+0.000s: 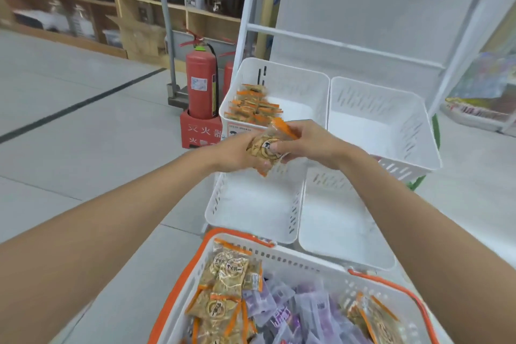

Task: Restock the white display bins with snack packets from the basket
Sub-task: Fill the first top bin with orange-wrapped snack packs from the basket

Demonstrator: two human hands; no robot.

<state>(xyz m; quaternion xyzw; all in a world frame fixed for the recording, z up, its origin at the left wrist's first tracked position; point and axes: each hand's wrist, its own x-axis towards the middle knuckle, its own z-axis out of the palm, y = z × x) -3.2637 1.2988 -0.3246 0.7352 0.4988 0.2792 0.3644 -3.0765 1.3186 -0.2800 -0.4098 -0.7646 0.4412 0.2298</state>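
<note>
Orange-edged snack packet [265, 148] is hanging in mid-air, both grips clamped on it.
Left hand [237, 152] and right hand [310, 145] are pinching opposite sides, just before the rear-left bin [296, 78]; I'm suggesting laying it flat on the orange stack [252, 106] there, edges matching, not tossing.

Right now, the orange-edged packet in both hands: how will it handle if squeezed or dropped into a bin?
Probably light: the orange-edged packet is small, held between left hand and right hand. Its clear film likely crinkles and slips. The flat, biscuit-like contents may crack if squeezed.
</note>
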